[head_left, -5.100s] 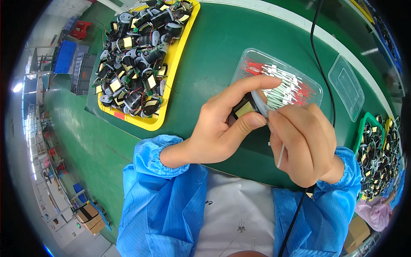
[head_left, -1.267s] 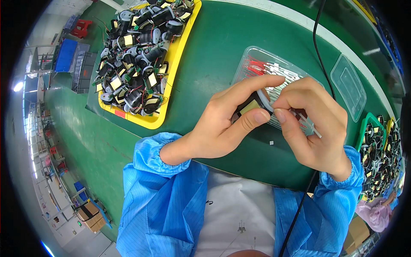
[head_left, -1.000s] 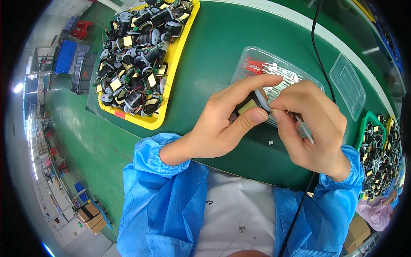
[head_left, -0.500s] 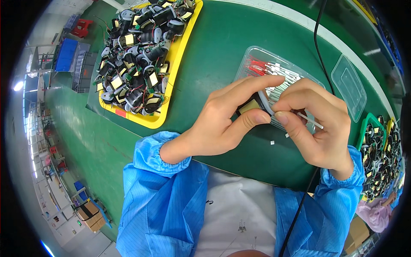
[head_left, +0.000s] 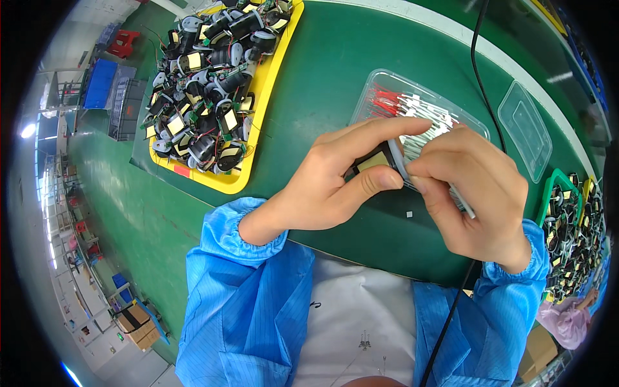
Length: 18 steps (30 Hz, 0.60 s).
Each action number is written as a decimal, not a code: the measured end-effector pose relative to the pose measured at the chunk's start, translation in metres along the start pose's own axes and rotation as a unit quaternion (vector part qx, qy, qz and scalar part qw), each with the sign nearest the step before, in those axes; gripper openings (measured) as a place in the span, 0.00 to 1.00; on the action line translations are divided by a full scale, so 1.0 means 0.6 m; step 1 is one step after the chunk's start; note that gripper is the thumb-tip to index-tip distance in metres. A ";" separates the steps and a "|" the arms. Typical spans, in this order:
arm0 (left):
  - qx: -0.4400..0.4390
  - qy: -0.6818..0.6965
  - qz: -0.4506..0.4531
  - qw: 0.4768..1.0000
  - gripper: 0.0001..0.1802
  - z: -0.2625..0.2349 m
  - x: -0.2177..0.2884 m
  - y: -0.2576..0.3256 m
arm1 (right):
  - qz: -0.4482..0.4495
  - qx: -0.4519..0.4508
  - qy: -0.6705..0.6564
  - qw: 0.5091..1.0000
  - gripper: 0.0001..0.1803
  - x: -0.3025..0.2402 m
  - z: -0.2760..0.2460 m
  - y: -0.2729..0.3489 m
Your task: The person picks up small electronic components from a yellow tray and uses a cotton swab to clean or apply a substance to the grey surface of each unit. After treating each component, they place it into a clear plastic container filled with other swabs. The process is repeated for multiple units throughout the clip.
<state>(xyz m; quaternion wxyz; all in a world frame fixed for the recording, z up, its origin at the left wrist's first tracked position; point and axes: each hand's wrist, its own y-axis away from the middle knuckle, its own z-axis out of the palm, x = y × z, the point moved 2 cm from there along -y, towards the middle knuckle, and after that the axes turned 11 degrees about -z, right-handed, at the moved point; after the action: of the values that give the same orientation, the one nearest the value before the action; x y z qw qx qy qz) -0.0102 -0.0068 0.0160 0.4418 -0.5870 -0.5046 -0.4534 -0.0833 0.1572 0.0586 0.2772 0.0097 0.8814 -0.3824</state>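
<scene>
The left hand has its grip closed around a black device with a grey rim and a pale yellow patch, held between thumb and curved fingers above the green bench. The right hand meets it there, thumb and forefinger pinched together against the grey rim; what lies between those tips is too small to tell. Its grip also holds a thin white stick, which pokes out below the fingers. Behind the hands, partly hidden by them, sits a clear box of red and white leads, with a clear lid lying to its right beyond a black cable. A small white square lies on the bench near the right thumb. To the left, a yellow tray is heaped with similar black-and-grey devices.
</scene>
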 end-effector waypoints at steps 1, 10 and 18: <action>0.009 0.002 0.003 1.000 0.36 0.001 0.000 0.000 | -0.014 0.006 0.016 1.000 0.11 -0.001 0.003 0.000; 0.065 -0.001 0.001 0.998 0.36 0.012 -0.001 0.000 | -0.106 0.028 0.147 0.983 0.14 -0.011 0.020 0.013; 0.027 0.159 -0.082 0.983 0.36 0.021 -0.002 0.006 | -0.080 0.030 0.084 0.993 0.13 0.001 0.009 0.004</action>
<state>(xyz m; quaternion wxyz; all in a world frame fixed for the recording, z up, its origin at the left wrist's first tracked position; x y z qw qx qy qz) -0.0057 0.0049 0.0124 0.4933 -0.4517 -0.4865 -0.5620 -0.0808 0.1548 0.0536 0.1702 -0.0205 0.8875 -0.4278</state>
